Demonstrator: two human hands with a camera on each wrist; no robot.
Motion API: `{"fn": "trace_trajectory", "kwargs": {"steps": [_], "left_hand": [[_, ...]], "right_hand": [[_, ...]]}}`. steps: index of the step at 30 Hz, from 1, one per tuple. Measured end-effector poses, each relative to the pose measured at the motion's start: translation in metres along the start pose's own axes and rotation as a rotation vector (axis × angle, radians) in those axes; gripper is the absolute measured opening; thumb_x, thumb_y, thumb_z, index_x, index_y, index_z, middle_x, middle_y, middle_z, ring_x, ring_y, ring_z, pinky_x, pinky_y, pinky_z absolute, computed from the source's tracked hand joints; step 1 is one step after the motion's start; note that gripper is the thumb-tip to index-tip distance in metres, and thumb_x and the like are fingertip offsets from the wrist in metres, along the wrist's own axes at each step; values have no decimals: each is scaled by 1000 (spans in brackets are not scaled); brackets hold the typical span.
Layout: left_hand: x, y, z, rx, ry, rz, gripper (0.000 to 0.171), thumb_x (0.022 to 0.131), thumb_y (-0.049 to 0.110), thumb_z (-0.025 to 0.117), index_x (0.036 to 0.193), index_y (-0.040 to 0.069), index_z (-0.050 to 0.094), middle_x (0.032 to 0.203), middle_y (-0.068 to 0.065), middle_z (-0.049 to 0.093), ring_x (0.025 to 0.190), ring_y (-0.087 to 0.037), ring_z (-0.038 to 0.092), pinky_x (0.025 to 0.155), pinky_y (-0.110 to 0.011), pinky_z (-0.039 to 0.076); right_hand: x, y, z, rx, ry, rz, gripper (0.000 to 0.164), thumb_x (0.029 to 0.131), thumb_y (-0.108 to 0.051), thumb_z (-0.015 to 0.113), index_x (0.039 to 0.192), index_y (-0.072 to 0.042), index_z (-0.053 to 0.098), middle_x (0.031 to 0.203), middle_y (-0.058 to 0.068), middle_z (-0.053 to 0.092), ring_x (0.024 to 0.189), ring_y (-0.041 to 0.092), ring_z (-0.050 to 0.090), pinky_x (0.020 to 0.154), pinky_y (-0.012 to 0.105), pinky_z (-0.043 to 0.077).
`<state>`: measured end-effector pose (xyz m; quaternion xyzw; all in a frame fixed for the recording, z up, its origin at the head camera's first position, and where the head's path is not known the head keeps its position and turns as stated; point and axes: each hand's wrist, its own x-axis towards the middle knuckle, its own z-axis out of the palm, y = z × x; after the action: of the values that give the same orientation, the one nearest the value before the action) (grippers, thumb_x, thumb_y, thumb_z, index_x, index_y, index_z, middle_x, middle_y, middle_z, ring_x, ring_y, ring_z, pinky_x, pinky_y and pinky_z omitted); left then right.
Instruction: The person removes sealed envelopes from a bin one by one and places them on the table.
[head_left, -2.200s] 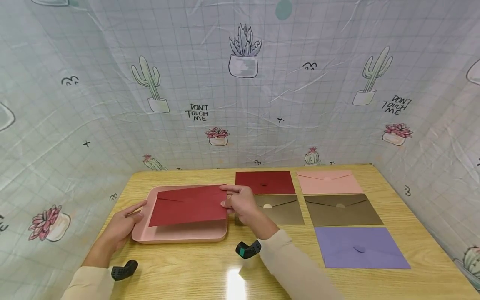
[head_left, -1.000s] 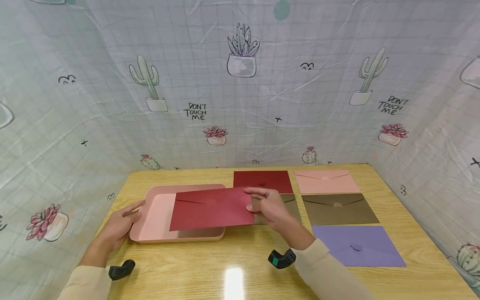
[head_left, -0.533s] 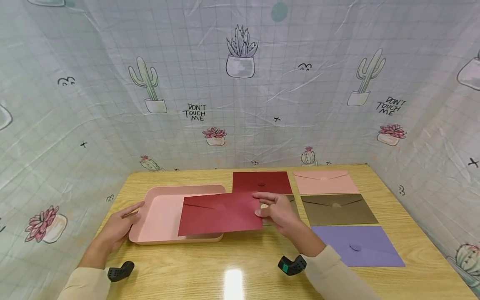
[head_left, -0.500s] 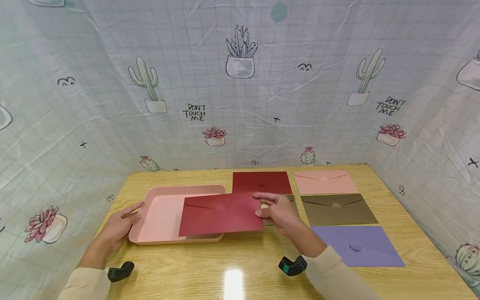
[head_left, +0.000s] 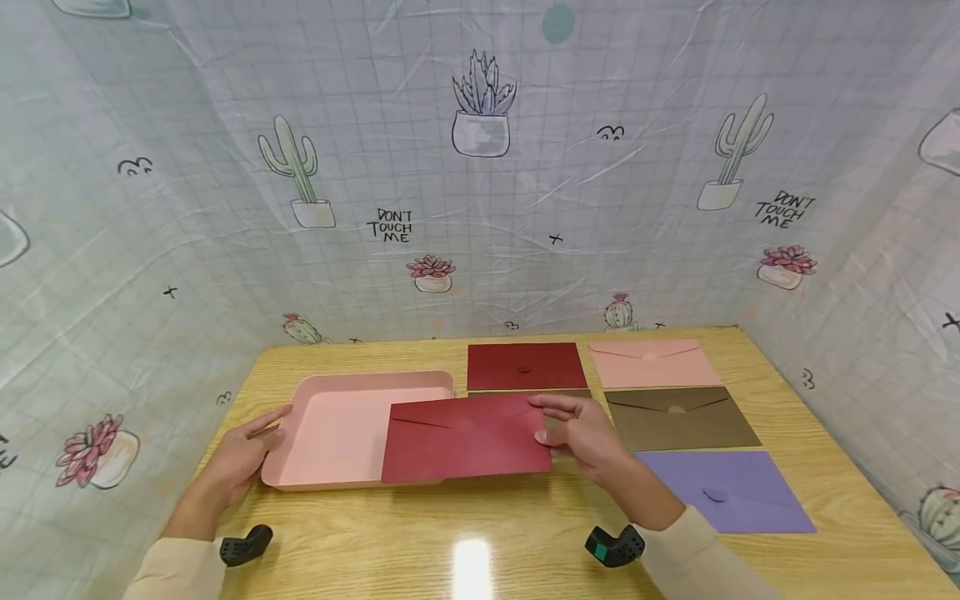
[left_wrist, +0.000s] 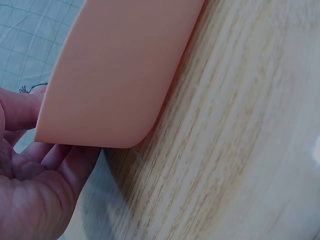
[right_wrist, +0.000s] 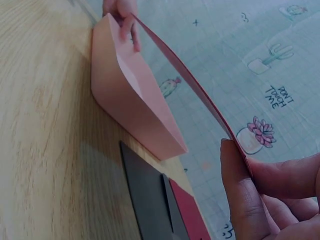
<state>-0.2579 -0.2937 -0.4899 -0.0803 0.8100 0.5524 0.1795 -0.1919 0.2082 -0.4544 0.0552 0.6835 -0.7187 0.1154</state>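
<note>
A red envelope (head_left: 465, 442) hangs above the table, pinched at its right edge between the thumb and fingers of my right hand (head_left: 588, 437). Its left part overlaps the right end of a shallow pink tray (head_left: 330, 433), and seen edge-on in the right wrist view the envelope (right_wrist: 200, 95) bows slightly. My left hand (head_left: 236, 462) grips the tray's left end. Up close in the left wrist view, the thumb and fingers of the left hand (left_wrist: 40, 190) hold the tray wall (left_wrist: 115, 75). Nothing lies in the visible part of the tray.
Flat on the wooden table (head_left: 360, 542) lie a dark red envelope (head_left: 522, 367), a pink envelope (head_left: 656, 367), a brown envelope (head_left: 678, 421) and a purple envelope (head_left: 735, 496). Another brown envelope (right_wrist: 145, 190) is mostly hidden by the held one. A patterned cloth (head_left: 480, 208) surrounds the table.
My right hand has carried the red envelope rightward and toward me, from over the tray to partly past its right end. The left hand stays at the tray's left end.
</note>
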Motion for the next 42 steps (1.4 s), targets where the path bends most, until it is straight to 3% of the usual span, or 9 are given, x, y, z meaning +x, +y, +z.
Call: {"fn": "trace_trajectory", "kwargs": {"steps": [3,10,19,28,37,42], "left_hand": [[1,0,0,-5,-3,-2,59,113,17,39,168,15,18,172,-30,12,157,-47,27,94,-21,58],[3,1,1,-7,-2,-8,59,112,18,40,168,15,19,172,-30,12,157,-48,27,99,-27,59],[6,3,-1,24,11,-2,59,113,17,39,168,16,18,172,-30,13,156,-47,28,96,-24,59],[7,1,0,33,16,-1,59,113,18,39,167,15,18,171,-31,12,156,-49,27,93,-23,59],[6,2,0,33,22,-4,59,113,18,40,167,15,18,171,-31,13,156,-49,27,99,-30,60],[5,2,-1,36,23,-3,59,112,18,40,167,14,18,171,-32,13,156,-50,28,100,-32,60]], "right_hand": [[-2,3,-5,2,-10,6,58,92,11,64,148,0,56,157,30,45,97,13,75,76,29,64],[-7,9,-20,-31,30,27,56,91,11,65,145,-2,60,161,30,41,100,12,74,73,26,62],[-17,10,-34,-11,7,24,58,91,11,65,148,3,55,159,32,41,94,10,74,77,28,64],[-23,14,-47,-14,3,45,60,91,11,65,150,2,53,160,33,39,99,11,74,79,29,65],[-31,19,-58,-25,-6,55,62,92,9,66,152,4,50,159,34,38,103,14,75,82,34,66],[-33,22,-63,-12,-10,68,63,92,10,66,152,4,49,160,35,36,98,11,75,78,31,65]]}}
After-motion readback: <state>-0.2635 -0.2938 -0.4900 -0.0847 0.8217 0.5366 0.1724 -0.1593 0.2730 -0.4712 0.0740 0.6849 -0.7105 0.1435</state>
